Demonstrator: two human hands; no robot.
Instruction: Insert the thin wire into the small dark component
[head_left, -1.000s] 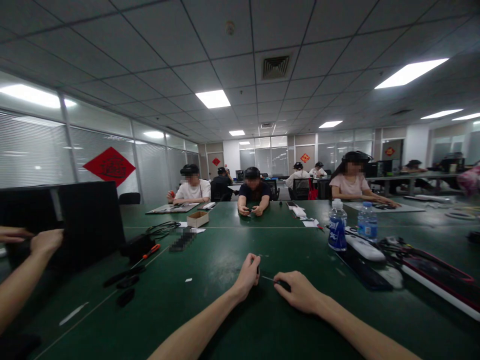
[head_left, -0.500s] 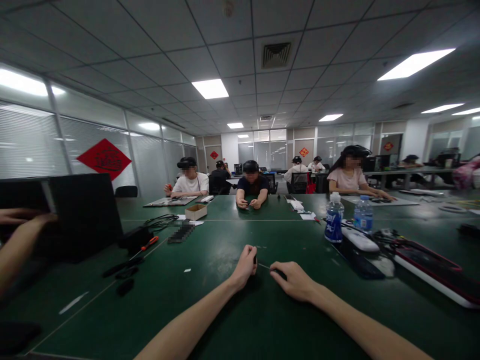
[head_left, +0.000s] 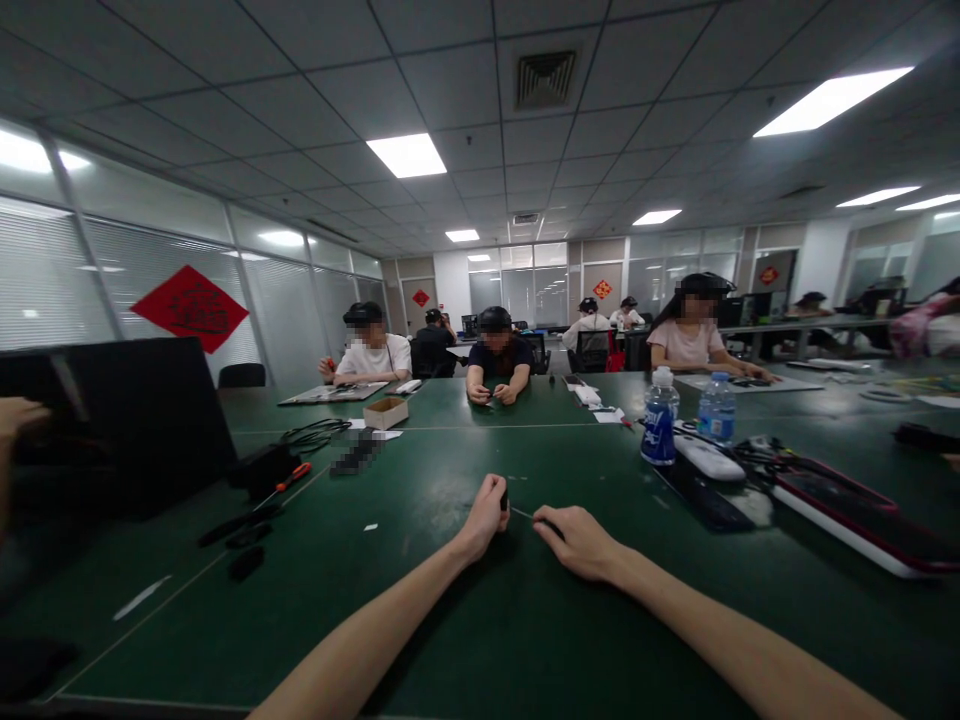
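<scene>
Over the green table (head_left: 450, 610), my left hand (head_left: 487, 520) is closed around a small black object (head_left: 505, 499), mostly hidden by the fingers. My right hand (head_left: 581, 540) is wrapped around a screwdriver, whose dark handle (head_left: 553, 530) shows in part under the fingers. Its thin metal shaft (head_left: 521, 514) points left and bridges the gap to the black object. Whether the tip touches or enters that object is too small to tell. Both forearms reach forward from the bottom edge.
At left are a dark monitor (head_left: 150, 420), an orange-handled tool (head_left: 294, 477) and black cables (head_left: 311, 435). A small open box (head_left: 386, 411) stands farther back. Bottles (head_left: 660, 420), a white device (head_left: 709, 453) and a large phone-like device (head_left: 847, 510) lie right. Co-workers sit across the table.
The whole scene has shifted slightly up and left in view. My hands keep nearly the same grip and spacing. At far left, another person's hand has moved mostly out of view.
</scene>
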